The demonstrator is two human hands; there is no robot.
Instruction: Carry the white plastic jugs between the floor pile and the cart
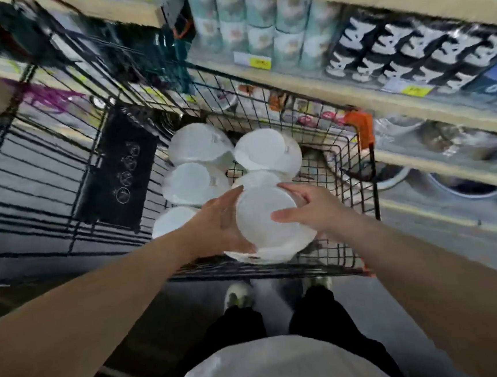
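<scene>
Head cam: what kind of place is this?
Most likely a shop aisle for homeware. A black wire cart holds stacks of white bowls, and shelves alongside carry rows of packaged goods with yellow price tags. Both hands, left hand and right hand, hold one stack of bowls.

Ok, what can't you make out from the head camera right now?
- White bowl stack: count unclear; left hand and right hand cover its sides.
- Yellow price tags: blurred, unreadable.
- Bottom-shelf goods: motion blur hides them.
- Black cart: far end cut off at the top edge.
</scene>
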